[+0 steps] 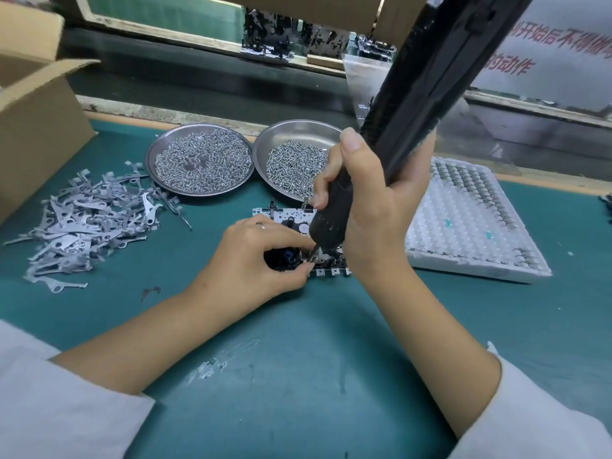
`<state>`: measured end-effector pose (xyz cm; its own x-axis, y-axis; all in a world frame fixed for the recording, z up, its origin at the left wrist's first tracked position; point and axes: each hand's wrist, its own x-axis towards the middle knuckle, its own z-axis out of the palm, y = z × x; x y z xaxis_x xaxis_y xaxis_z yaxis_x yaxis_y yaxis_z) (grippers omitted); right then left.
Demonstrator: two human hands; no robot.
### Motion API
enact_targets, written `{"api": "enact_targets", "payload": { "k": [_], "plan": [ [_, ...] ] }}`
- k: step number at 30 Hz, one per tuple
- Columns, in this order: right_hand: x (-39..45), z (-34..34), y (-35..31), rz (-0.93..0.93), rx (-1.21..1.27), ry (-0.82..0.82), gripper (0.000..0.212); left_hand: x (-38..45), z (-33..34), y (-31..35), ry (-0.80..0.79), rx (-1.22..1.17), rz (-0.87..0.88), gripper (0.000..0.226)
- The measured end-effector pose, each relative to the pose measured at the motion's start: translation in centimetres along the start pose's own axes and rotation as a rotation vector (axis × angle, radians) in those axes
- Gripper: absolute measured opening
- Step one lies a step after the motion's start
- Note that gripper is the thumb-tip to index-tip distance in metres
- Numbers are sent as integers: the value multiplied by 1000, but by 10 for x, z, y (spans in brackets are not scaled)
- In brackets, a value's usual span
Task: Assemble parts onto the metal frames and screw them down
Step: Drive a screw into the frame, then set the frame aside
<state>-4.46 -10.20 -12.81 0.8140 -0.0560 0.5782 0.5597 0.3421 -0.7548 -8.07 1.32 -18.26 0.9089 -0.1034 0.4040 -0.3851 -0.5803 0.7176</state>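
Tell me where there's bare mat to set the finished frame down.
Widest bare patch: the green mat in front of the frame, between the forearms. A narrower strip lies between the pile of metal levers and the left hand. Crowded: behind the frame, two screw dishes; on the right, the white tray; far left, the cardboard box.

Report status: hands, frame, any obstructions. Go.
Right hand grips electric screwdriver, tip down on metal frame. Left hand pinches small part at the bit. Screw trays and lever pile stand apart; nothing in the way.
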Motion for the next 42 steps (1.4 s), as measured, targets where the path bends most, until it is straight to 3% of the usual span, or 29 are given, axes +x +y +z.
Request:
{"api": "enact_targets", "payload": {
  "k": [5,11,15,19,22,24,27,29,36,42],
  "plan": [
    [9,-9,-2,-68,5,32,22,-1,-1,-1,-5,-32,-19,29],
    [10,-13,6,82,-54,-10,21,-1,0,-1,3,-11,8,28],
    [11,-16,5,75,-46,-12,22,-2,-1,-1,2,-10,17,27],
    [9,-19,6,-111,-242,98,53,-2,-2,-2,-8,-29,28,30],
    [-4,-25,7,-409,-505,332,29,-1,-4,-2,98,-171,-28,23],
    [-27,-27,12,-467,-700,103,15,3,-7,-4,225,-218,-75,18],
    [-59,-24,24,-192,-1222,-500,37,8,-12,-11,361,-270,-127,20],
    [-67,-18,26,-116,-1506,-674,43,10,-13,-15,408,-300,-160,25],
    [-99,-23,-18,-171,-1585,-836,27,10,-12,-23,426,-300,-119,21],
    [-132,-89,-68,-195,-1581,-742,25,8,-9,-30,400,-289,-86,26]
  ]
}}
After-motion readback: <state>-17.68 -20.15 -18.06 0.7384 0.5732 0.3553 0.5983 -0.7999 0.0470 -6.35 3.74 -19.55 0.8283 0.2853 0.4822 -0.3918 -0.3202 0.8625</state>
